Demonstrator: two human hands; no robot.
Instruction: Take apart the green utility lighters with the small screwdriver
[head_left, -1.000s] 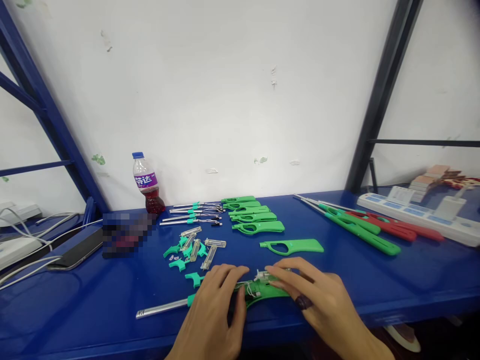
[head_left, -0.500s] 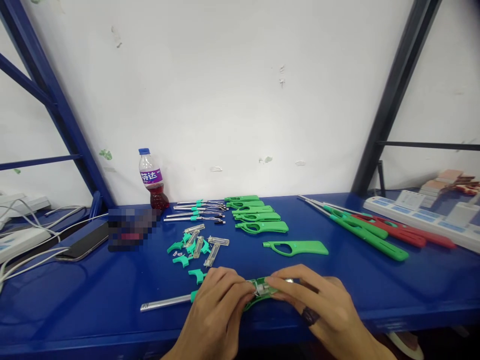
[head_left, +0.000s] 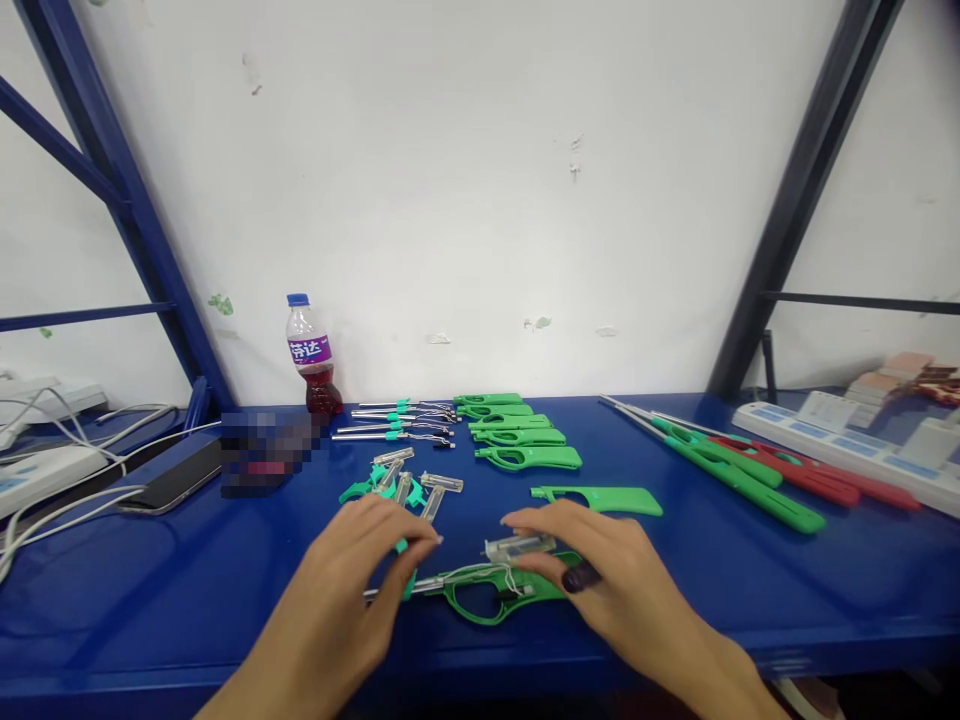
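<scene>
Between thumb and fingers of my right hand (head_left: 615,570) is a clear plastic piece (head_left: 514,547), raised over a green lighter shell (head_left: 480,612). The shell lies near the front edge, with white wires, a small black part and a metal tube (head_left: 429,585) at its left end. My left hand (head_left: 349,580) is pinched above the tube, its fingertips near a small teal part; what it grips, if anything, is too small to make out. Behind it are clear pieces (head_left: 442,483) and teal triggers (head_left: 356,491).
Several green shells (head_left: 529,457) and metal rods (head_left: 367,435) lie at the back. Assembled green (head_left: 750,485) and red lighters (head_left: 817,475) are at the right beside a power strip (head_left: 855,440). A bottle (head_left: 319,365), phone (head_left: 176,475) and cables stand or lie left.
My hands have moved apart, my left hand leftward off the shell. The clear piece is now lifted in my right hand, and the shell with its wires is exposed.
</scene>
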